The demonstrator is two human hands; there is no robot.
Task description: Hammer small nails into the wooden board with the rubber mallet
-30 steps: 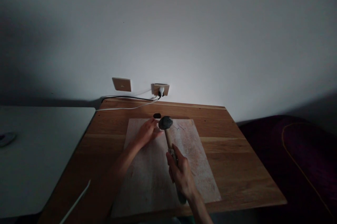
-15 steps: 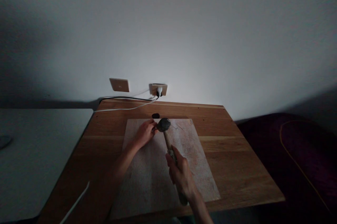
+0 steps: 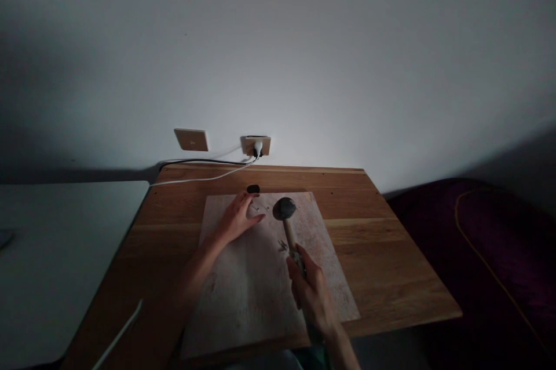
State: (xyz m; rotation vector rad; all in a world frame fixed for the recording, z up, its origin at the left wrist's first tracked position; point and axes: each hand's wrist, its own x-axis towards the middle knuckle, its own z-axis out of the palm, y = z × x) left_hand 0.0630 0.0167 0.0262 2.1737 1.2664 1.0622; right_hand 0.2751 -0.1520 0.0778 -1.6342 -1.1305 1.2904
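Note:
My right hand (image 3: 313, 295) is closed round the wooden handle of a hammer (image 3: 287, 220). Its dark head hovers over the far part of a pale board (image 3: 243, 295) lying on the wooden table (image 3: 391, 266). My left hand (image 3: 238, 217) rests on the board to the left of the hammer head, fingers stretched out towards a few small nails (image 3: 257, 206). More small nails (image 3: 282, 245) lie on the board beside the handle. A small dark object (image 3: 252, 189) sits just beyond the board's far edge.
White and black cables (image 3: 204, 170) run along the table's back edge to a wall socket (image 3: 256, 145). A switch plate (image 3: 191, 139) is to its left. A white surface (image 3: 47, 266) adjoins the table on the left. A dark purple seat (image 3: 490, 266) stands to the right.
The hammer head has moved right, away from my left hand. My left fingers, pinched at a nail beside the head before, now lie stretched out on the board.

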